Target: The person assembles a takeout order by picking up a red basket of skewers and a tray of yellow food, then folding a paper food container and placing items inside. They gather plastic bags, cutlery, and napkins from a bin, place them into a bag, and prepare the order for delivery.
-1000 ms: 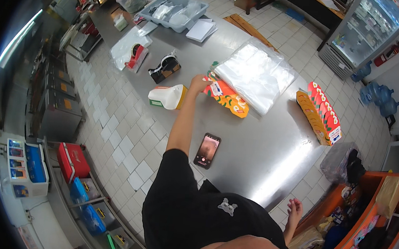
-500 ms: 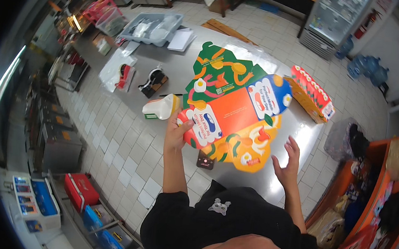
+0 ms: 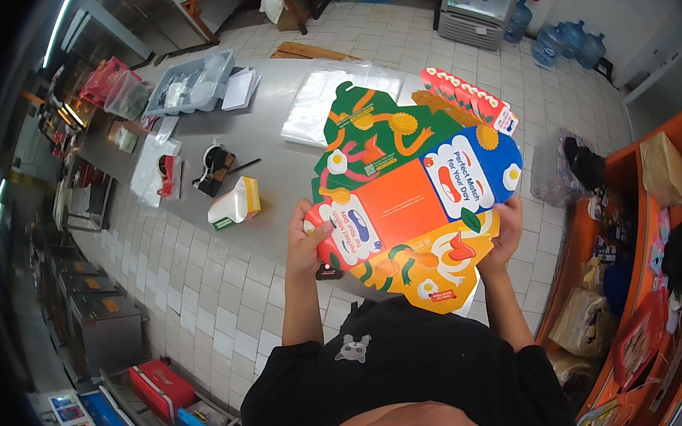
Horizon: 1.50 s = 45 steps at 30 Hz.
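Observation:
A flat, unfolded cardboard box (image 3: pixel 412 203), printed in green, orange, blue, red and yellow, is held up over the steel table. My left hand (image 3: pixel 307 237) grips its red rounded flap, thumb on top. At the opposite side my right hand (image 3: pixel 503 233) is closed on the edge between the blue flap and the yellow panel; its fingers are partly hidden behind the card. Left of the box, a small white and yellow carton (image 3: pixel 237 204) lies on the table. Beyond that carton sits a black tape dispenser (image 3: pixel 214 166), with a dark pen (image 3: pixel 245 164) beside it.
On the steel table (image 3: pixel 273 153) are a red tape dispenser (image 3: pixel 166 176), a grey-blue tub (image 3: pixel 192 84), white papers (image 3: pixel 240 88) and plastic bags (image 3: pixel 306 111). A stack of red printed boxes (image 3: pixel 471 101) stands at the far right. Orange shelves (image 3: pixel 651 235) rise to my right.
My right hand has moved in and taken hold of the box's right side. The box is now nearer to me, and my view has turned to the right.

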### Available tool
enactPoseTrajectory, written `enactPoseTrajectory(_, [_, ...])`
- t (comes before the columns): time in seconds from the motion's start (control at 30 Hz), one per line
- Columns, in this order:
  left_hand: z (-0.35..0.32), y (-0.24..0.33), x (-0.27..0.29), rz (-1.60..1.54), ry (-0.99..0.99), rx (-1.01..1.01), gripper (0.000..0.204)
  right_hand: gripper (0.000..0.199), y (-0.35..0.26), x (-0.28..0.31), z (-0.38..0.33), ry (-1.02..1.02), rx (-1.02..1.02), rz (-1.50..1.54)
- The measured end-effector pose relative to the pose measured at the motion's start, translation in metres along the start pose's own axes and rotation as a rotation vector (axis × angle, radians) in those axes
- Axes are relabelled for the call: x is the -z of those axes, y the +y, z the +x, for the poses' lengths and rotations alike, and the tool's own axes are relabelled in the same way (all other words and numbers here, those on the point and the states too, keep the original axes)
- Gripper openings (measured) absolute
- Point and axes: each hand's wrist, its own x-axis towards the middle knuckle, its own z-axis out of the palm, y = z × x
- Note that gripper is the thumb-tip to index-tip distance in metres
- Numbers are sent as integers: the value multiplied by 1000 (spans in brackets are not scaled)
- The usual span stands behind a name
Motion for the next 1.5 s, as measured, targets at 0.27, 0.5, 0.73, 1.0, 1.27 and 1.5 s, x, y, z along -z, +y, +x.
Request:
enactPoseTrajectory(0.27, [-20,15,-14,112,-226,-107,84,23,-17,30,6,-16,28,-489])
enactPoseTrajectory(0.5, [-1,25,-9,861,-222,-164,61,23,-18,24,1,-118,-749,36])
enactPoseTrajectory(0.73, [1,0,-3,362,-52,64,39,37,-22,22,6,-72,-862,148])
enactPoseTrajectory(1.0, [8,-4,3,210,47,-5,43,39,-5,26,-3,184,-846,328])
enactPoseTrajectory(1.27, [18,-16,6,184,-57,354,44,36,1,33,17,-412,-310,-41])
enactPoseTrajectory(1.5, [3,-19,7,181,28,532,47,28,-17,31,18,-374,-87,-175])
